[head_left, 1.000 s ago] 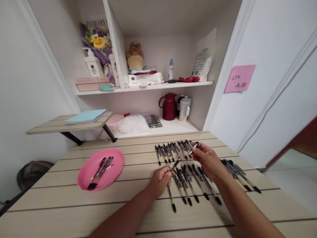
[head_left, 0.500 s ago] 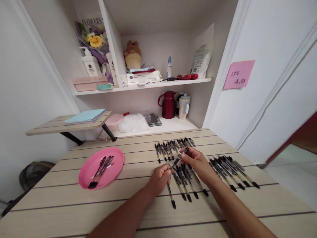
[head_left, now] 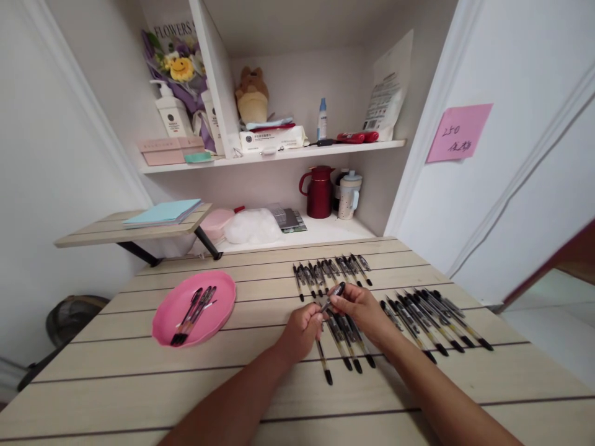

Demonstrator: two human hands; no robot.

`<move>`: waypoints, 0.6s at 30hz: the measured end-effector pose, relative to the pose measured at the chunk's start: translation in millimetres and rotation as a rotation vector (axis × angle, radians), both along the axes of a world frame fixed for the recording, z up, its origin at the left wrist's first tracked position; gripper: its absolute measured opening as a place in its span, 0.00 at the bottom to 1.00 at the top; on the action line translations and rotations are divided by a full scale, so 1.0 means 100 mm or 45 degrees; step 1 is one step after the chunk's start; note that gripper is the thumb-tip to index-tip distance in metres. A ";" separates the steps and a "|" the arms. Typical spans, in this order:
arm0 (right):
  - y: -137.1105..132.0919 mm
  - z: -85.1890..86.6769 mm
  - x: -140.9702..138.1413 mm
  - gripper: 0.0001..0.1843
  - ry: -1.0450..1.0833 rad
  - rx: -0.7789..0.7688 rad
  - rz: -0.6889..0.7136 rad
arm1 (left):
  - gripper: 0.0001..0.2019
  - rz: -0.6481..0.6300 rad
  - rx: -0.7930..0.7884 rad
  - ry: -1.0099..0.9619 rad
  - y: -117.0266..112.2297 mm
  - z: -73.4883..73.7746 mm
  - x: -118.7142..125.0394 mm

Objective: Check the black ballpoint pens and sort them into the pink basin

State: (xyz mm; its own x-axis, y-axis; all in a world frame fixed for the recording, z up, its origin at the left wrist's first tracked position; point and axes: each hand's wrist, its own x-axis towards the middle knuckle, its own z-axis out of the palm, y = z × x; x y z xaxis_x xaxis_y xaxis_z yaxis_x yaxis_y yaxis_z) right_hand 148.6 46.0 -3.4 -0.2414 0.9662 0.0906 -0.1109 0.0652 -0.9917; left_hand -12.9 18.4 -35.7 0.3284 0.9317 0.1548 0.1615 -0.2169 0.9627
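Note:
My left hand [head_left: 301, 332] and my right hand [head_left: 361, 308] meet over the middle of the table, pinching a black pen [head_left: 328, 303] between them. The left fingers close on its lower part. At the upper end, my right thumb and fingertips grip by the dark tip; the fingers hide part of the pen. Below and beside my hands lie several black pens [head_left: 349, 344] side by side. One more pen [head_left: 324, 362] lies just right of my left wrist. Beyond my hands runs a row of dark pens and short pen pieces [head_left: 320, 272].
Another group of pens [head_left: 430, 319] lies right of my right forearm. A pink plate [head_left: 160, 328] on the left holds a few pens [head_left: 195, 316]. Behind the wooden table [head_left: 139, 384] stand a red jug [head_left: 319, 193] and a lidded cup [head_left: 349, 197]. A raised wooden stand [head_left: 93, 230] carries papers.
My hands have drawn closer together, and less of the pen shows between them. My right hand has come slightly down and left. The whole view has shifted a little.

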 end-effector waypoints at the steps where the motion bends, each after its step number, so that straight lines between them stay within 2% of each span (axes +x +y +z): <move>1: -0.01 0.00 -0.01 0.15 0.001 -0.003 -0.001 | 0.12 0.002 -0.001 -0.001 0.00 0.00 0.00; 8: -0.04 0.10 -0.04 0.18 -0.073 0.021 0.000 | 0.12 0.044 -0.052 -0.095 -0.01 -0.02 0.01; 11: -0.11 0.19 0.04 0.21 -0.158 0.014 -0.097 | 0.13 0.130 -0.040 -0.110 0.01 0.07 0.00; 13: -0.20 0.21 0.14 0.19 -0.268 0.044 -0.137 | 0.13 0.216 0.013 -0.039 0.05 0.20 -0.07; 15: -0.35 0.20 0.27 0.16 -0.470 0.118 -0.082 | 0.12 0.327 0.168 0.137 0.09 0.39 -0.23; 17: -0.52 0.12 0.42 0.15 -0.682 0.185 -0.055 | 0.09 0.504 0.365 0.407 0.12 0.61 -0.50; 18: -0.61 0.06 0.50 0.15 -0.764 0.219 -0.066 | 0.09 0.620 0.400 0.552 0.12 0.71 -0.67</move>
State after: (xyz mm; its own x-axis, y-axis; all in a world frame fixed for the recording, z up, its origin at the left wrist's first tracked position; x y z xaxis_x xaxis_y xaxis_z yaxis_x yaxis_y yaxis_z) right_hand 198.7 -15.5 2.4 -0.2521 0.9615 0.1092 0.4696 0.2203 -0.8549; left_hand -79.7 30.2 35.2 -0.0200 0.9210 0.3890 0.6636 -0.2788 0.6942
